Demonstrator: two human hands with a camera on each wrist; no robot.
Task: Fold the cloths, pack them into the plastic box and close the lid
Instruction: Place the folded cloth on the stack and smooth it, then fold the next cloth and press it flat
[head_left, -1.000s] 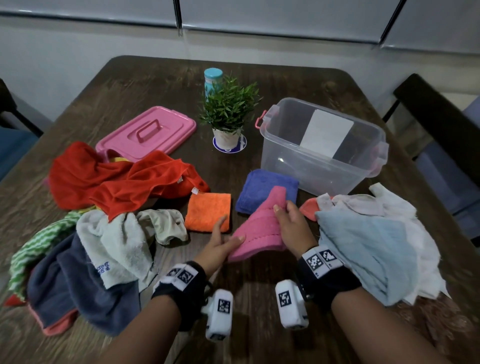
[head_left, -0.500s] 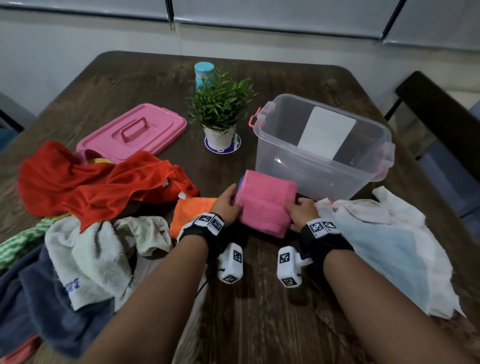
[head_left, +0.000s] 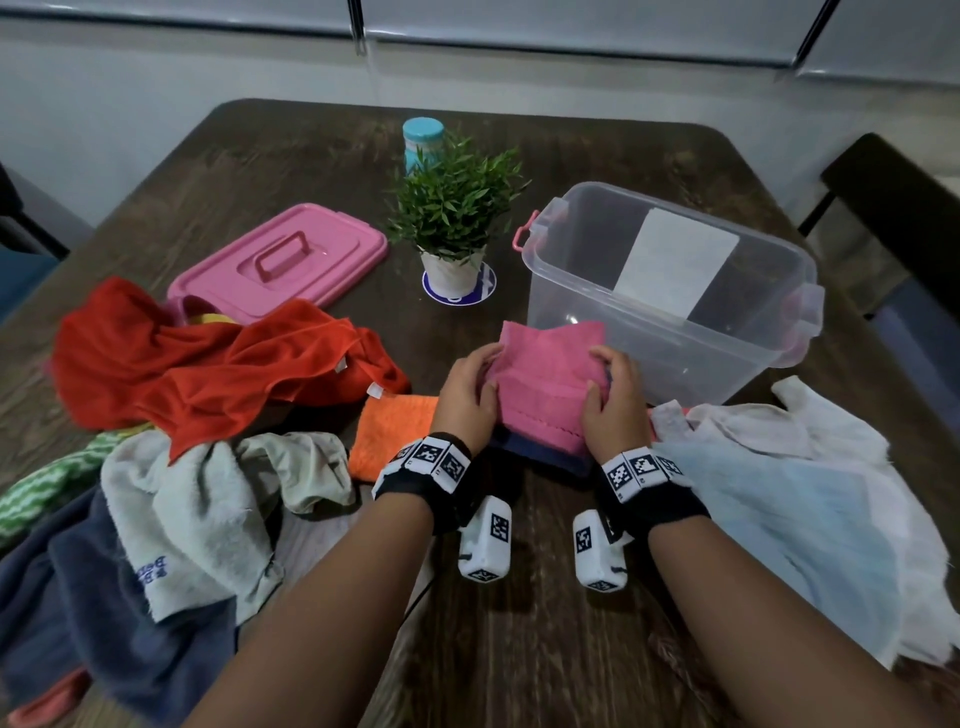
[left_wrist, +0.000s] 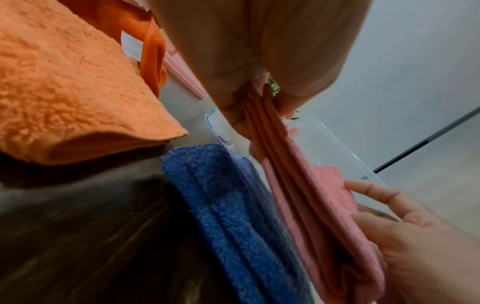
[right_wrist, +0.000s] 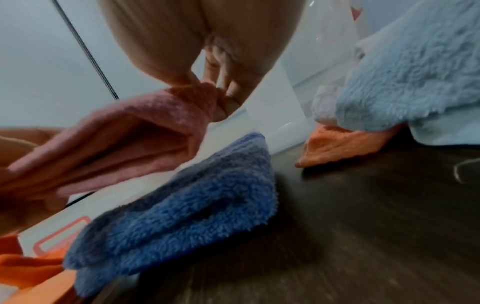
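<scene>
Dark wood-grain bench (head_left: 519, 649), rounded far corners, set close to a pale wall (head_left: 156, 104) with grey panels above. Dark chair back (head_left: 893, 202) off the far right edge.

Both hands hold the folded pink cloth (head_left: 548, 384) just above the folded blue cloth (head_left: 540, 457), directly in front of the plastic box (head_left: 670, 332). Left hand (head_left: 467, 395) pinches the cloth's left edge, thumb over fingers, layers visibly clamped in the left wrist view. Right hand (head_left: 613, 400) grips the right edge, fingers curled round it.

Plastic box is clear, open, with a white label on its far wall and pink side latches; no cloth visible inside. Pink lid (head_left: 280, 260) lies flat at far left, handle up, apart from the box.

Folded orange cloth (head_left: 389, 431) sits just left of the blue one. Unfolded pile on the left: red cloth (head_left: 208, 364), grey-white towel (head_left: 192, 514), navy cloth (head_left: 78, 597), green striped cloth (head_left: 47, 483). Right pile: light blue cloth (head_left: 795, 530) over white cloths (head_left: 810, 415).

Potted plant (head_left: 457, 218) on a round coaster mid-bench, teal-capped bottle (head_left: 422, 137) behind it.
</scene>
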